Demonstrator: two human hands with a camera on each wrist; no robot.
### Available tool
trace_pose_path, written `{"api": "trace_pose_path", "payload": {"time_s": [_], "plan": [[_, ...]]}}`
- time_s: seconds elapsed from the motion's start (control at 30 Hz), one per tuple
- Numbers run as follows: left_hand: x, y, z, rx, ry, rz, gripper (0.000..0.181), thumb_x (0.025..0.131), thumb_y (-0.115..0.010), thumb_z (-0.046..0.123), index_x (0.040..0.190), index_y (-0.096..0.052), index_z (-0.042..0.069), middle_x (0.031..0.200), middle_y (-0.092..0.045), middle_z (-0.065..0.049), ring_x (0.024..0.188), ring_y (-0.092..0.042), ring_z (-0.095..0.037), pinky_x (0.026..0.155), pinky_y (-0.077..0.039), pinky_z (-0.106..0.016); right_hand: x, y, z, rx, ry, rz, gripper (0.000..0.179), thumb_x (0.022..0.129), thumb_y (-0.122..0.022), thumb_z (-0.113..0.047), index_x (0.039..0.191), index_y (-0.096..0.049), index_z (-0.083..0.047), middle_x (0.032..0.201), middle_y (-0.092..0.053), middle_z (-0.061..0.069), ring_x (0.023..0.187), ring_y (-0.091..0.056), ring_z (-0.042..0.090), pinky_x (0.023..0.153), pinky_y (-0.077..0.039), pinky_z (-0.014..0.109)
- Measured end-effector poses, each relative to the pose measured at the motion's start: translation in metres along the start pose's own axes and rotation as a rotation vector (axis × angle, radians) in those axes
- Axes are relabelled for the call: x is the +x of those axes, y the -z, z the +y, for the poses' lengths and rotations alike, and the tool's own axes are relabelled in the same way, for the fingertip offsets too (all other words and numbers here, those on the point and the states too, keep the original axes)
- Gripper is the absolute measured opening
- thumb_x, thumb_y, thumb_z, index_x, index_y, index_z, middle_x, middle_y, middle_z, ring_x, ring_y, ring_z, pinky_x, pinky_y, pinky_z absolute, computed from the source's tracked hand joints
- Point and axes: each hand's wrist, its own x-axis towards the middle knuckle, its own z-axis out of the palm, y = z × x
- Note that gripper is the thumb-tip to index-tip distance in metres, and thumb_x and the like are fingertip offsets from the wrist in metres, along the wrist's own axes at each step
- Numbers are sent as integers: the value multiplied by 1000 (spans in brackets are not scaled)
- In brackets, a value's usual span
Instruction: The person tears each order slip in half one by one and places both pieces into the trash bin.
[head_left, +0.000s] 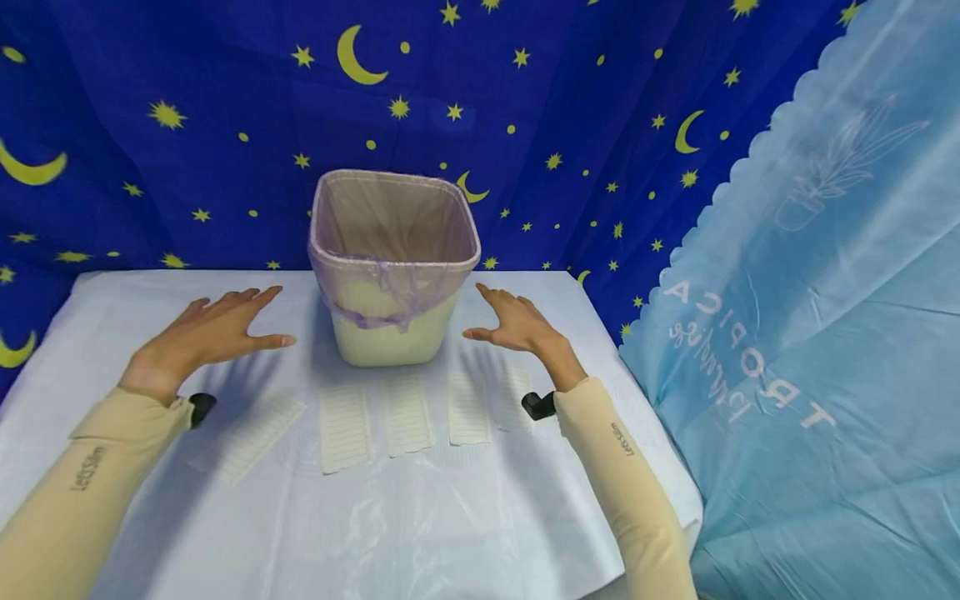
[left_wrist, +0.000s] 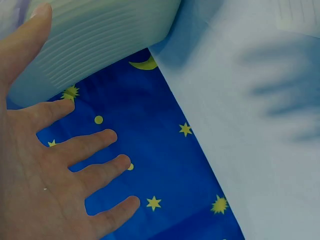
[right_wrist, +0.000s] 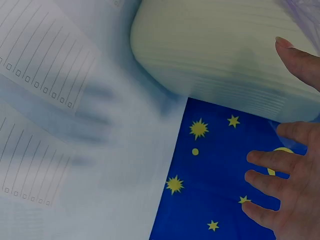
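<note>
Left hand [head_left: 213, 331], right hand [head_left: 519, 322]: both splayed, holding nothing. Between them, wastebasket [head_left: 390, 343], likely light, stiff; purple bag liner [head_left: 401, 293] probably thin, slippery. Best gripped under rim [head_left: 405, 264], opposite sides.

Five paper slips [head_left: 345, 429], one bin [head_left: 390, 342] (two hands [head_left: 213, 335] [head_left: 519, 323])

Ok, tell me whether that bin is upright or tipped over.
Upright. The bin stands base-down on the white-covered table, and its open mouth faces up, with the purple liner folded over the rim.
</note>
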Motion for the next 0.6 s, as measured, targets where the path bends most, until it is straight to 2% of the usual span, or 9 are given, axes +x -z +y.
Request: {"api": "trace_pose_path", "payload": {"time_s": [0.4, 0.5, 0.6], "plan": [[-15, 1, -1, -9, 11, -1, 108, 84, -45, 78, 153, -20, 0, 149, -22, -40, 135, -23, -58, 101, -16, -76, -6, -2, -6, 2, 1, 3, 92, 88, -57, -63, 157, -20, -15, 159, -30, 10, 146, -27, 31, 116, -22, 55], [-19, -2, -2, 1, -12, 22, 103, 86, -47, 75, 152, -23, 0, 148, -27, -39, 133, -28, -57, 100, -21, -75, -9, -4, -10, 0, 0, 9, 87, 88, -58, -62, 155, -27, -15, 155, -37, 10, 141, -38, 30, 113, -30, 52], [-22, -6, -2, 9, -37, 49, 98, 87, -49, 72, 151, -28, 0, 147, -33, -36, 131, -34, -55, 97, -29, -72, -12, -8, -17, -2, 1, 28, 76, 89, -60, -59, 148, -42, -15, 143, -53, 10, 127, -54, 29, 103, -42, 49]]}}
